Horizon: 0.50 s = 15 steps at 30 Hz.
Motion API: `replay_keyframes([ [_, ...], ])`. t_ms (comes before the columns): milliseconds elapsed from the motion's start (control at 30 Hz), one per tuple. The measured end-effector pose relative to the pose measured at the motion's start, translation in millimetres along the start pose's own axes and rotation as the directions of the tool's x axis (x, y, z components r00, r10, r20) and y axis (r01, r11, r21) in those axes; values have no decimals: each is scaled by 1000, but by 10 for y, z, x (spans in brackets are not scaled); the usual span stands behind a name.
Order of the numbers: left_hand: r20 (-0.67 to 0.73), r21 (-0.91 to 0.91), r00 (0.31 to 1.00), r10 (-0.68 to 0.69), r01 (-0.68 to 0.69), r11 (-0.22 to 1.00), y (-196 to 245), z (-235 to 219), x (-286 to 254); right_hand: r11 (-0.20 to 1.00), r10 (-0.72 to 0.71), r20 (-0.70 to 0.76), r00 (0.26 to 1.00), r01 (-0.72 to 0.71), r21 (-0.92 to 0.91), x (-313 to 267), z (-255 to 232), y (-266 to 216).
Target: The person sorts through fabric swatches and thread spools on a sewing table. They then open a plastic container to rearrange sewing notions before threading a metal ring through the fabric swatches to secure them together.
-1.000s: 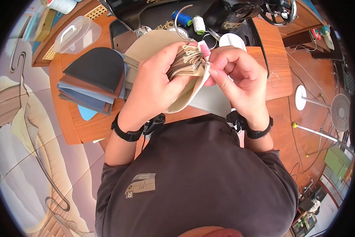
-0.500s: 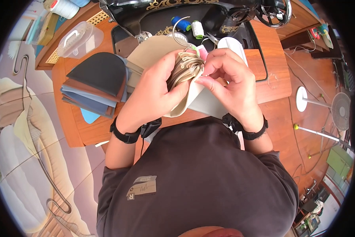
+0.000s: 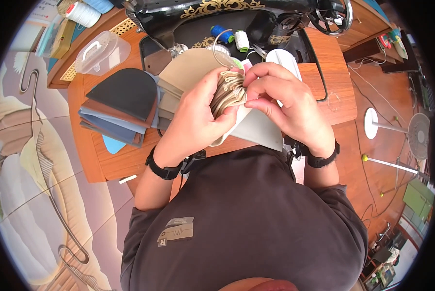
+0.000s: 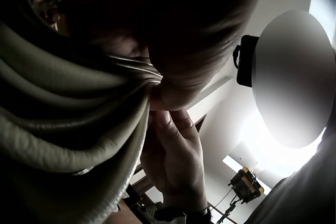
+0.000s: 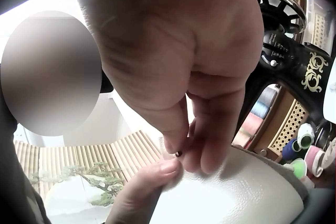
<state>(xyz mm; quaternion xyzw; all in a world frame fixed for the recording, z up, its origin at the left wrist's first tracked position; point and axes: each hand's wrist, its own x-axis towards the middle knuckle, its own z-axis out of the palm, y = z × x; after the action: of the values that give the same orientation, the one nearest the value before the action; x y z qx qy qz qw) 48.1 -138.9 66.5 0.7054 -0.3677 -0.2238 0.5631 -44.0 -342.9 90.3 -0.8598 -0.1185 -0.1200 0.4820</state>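
A stack of beige leather-like sheets (image 3: 226, 94), its layers folded into loops, is gripped by my left hand (image 3: 193, 114), thumb on the near side and fingers behind. At the right edge of the bundle my right hand (image 3: 290, 104) pinches with thumb and fingertips. The left wrist view shows the folds (image 4: 79, 98) drawn together toward the fingertips. A small dark spot (image 5: 178, 153) shows between the right fingertips in the right wrist view; I cannot tell what it is. The smooth outer face (image 5: 247, 187) of the pale material lies below them.
Behind the hands stands a black sewing machine (image 3: 217, 12). A blue thread spool (image 3: 222, 33) and a white spool (image 3: 241, 41) lie on its bed. Dark, brown and blue sheets (image 3: 120, 94) are stacked at left, near a clear plastic box (image 3: 102, 53). A pale grey sheet (image 3: 261, 128) lies at the table's front edge.
The bundle has turned and come slightly lower, its looped ends now facing up more. The right fingers have closed in against its edge, covering more of it.
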Motion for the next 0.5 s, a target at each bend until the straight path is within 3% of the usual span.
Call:
replay_keyframes([
  [267, -9, 42, 1000, -21, 22, 999, 76, 16, -1, 999, -27, -28, 999, 28, 29, -43, 19, 62],
  [367, -40, -18, 999, -17, 16, 1000, 13, 22, 22, 961, 131, -98, 986, -103, 256, -115, 65, 53],
  [467, -85, -112, 996, 9, -18, 993, -42, -4, 50, 933, 239, -46, 970, -217, 286, -346, -110, 56],
  [500, -121, -133, 992, 20, -36, 991, -50, 10, 61, 964, 230, 169, 959, -248, 97, -424, -258, 71],
])
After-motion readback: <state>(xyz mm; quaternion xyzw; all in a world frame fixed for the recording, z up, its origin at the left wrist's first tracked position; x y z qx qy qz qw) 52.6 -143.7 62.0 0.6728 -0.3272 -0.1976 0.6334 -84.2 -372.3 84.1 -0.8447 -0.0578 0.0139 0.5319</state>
